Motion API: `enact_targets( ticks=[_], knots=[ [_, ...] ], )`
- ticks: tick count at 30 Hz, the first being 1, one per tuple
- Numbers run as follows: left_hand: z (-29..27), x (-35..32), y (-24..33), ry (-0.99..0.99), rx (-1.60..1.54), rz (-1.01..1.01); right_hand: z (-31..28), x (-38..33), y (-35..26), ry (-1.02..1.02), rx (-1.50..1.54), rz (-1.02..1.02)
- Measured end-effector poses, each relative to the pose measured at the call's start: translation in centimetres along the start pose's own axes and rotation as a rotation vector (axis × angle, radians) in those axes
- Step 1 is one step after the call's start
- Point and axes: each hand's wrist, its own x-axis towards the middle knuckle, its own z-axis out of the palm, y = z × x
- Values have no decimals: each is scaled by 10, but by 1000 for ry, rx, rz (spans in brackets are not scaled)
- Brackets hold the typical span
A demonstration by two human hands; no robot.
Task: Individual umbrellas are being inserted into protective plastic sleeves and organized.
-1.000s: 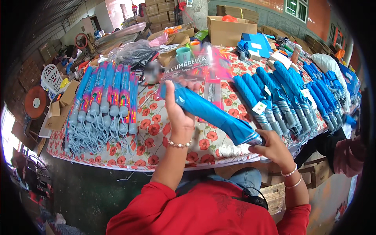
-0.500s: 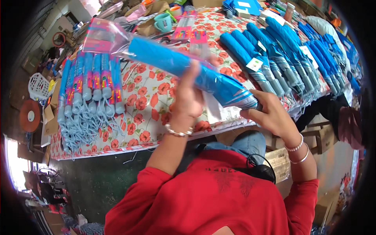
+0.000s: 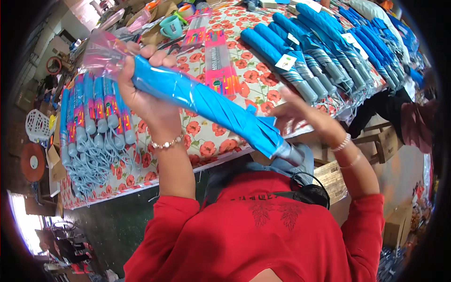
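A folded blue umbrella [image 3: 213, 105] slants across my front, its grey handle end low and toward me. My left hand [image 3: 148, 96] is wrapped round its upper end. A clear plastic sleeve with a pink printed end [image 3: 105, 54] covers that upper part and sticks out beyond my fingers. How far down the sleeve reaches is hard to make out. Beside the umbrella's lower end, my right hand [image 3: 305, 113] is open, its fingers apart and slightly blurred, with nothing seen in it.
Sleeved umbrellas [image 3: 96, 110] with grey cords lie in a pile at the table's left. Unsleeved blue umbrellas [image 3: 312, 58] lie at the right. Flat plastic sleeves [image 3: 220, 66] and a teal mug [image 3: 171, 27] are farther back on the floral tablecloth [image 3: 192, 127]. A wooden stool [image 3: 383, 145] stands at the right.
My left hand has shifted from the umbrella's middle to its upper end. My right hand has let go of the handle end and opened. The umbrella has moved left and tilted more steeply.
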Motion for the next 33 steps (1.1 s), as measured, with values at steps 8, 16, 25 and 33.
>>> enact_targets(
  ticks=[8,16,25,33],
  knots=[
    [-5,-11,-17,99,-64,-97,75,28,-34,-68,456,-659],
    [-44,-36,-20,374,49,-237,92,29,0,-61,441,-611],
    [-52,-48,-29,450,47,-292,108,20,22,406,-308,-654],
    [-56,-52,-28,454,13,-306,98,5,11,131,-67,-321]
  ],
)
